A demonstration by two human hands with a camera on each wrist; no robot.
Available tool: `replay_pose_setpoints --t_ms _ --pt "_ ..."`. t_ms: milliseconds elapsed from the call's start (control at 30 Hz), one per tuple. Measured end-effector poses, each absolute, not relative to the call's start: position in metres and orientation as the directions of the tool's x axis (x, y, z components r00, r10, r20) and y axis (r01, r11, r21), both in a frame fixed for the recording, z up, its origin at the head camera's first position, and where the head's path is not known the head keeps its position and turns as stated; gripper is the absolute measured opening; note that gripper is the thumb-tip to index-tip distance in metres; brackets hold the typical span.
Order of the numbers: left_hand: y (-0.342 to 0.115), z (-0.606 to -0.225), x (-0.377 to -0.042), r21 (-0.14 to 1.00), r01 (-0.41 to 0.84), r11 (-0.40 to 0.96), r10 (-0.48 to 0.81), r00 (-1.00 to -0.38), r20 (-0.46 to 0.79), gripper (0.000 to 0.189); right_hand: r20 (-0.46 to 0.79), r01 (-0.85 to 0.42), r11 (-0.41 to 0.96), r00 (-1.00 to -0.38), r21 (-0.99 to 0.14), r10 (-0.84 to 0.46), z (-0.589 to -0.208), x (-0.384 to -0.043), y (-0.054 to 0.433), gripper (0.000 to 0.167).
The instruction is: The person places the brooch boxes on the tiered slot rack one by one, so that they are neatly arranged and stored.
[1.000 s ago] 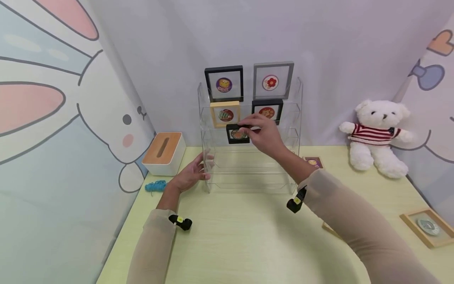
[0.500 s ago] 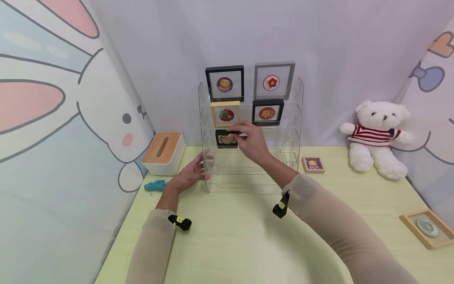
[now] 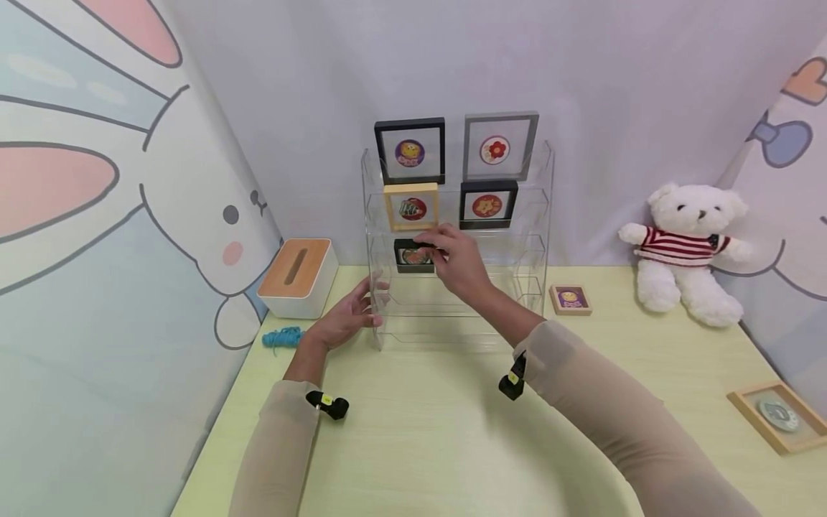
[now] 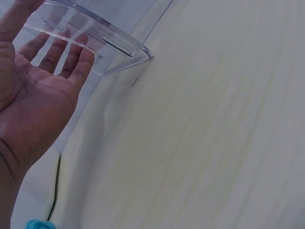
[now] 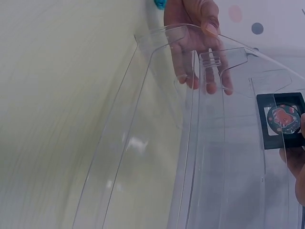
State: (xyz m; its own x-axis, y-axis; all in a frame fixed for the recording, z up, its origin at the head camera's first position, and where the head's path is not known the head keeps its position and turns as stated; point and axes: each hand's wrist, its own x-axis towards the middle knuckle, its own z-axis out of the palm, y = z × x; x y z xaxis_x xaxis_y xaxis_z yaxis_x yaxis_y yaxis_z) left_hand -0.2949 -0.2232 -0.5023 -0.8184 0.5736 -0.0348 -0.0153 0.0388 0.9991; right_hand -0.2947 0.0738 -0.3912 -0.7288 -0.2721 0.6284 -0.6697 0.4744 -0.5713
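Note:
My right hand (image 3: 460, 264) pinches the top right of a small black picture frame (image 3: 405, 258), which sits at the left of a lower tier of a clear acrylic tiered rack (image 3: 452, 316). Through the rack in the right wrist view, a round reddish picture shows inside this black frame (image 5: 285, 119). At the rack's left side panel, my left hand (image 3: 345, 316) touches the plastic with fingers extended. The left wrist view shows that left hand (image 4: 40, 100) palm up, its fingertips seen through the clear panel. Directly above the black frame is a yellow frame (image 3: 412, 208).
The upper tiers also hold a large black frame (image 3: 410, 152), a grey frame (image 3: 499, 147) and another black frame (image 3: 487, 205). Right lie two wooden frames (image 3: 571, 300) and a white teddy bear (image 3: 694, 244). Left are a tissue box (image 3: 297, 278) and blue yarn (image 3: 282, 337).
My right hand has moved left and slightly down with the small black frame, lowering it into the tier, and barely shifts over the last half second. The left hand stays in place.

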Motion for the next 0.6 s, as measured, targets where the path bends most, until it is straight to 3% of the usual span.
replay_pose_setpoints --t_ms 233,600 --pt "-0.224 -0.504 -0.296 0.999 -0.002 0.038 0.578 -0.816 -0.024 0.103 0.659 -0.703 0.507 -0.687 -0.498 -0.306 -0.392 -0.293 0.077 0.027" --pt "-0.224 -0.504 -0.296 1.000 -0.003 0.029 0.581 -0.814 -0.019 0.102 0.648 -0.695 0.510 -0.697 -0.507 -0.307 -0.387 -0.289 0.093 0.035"
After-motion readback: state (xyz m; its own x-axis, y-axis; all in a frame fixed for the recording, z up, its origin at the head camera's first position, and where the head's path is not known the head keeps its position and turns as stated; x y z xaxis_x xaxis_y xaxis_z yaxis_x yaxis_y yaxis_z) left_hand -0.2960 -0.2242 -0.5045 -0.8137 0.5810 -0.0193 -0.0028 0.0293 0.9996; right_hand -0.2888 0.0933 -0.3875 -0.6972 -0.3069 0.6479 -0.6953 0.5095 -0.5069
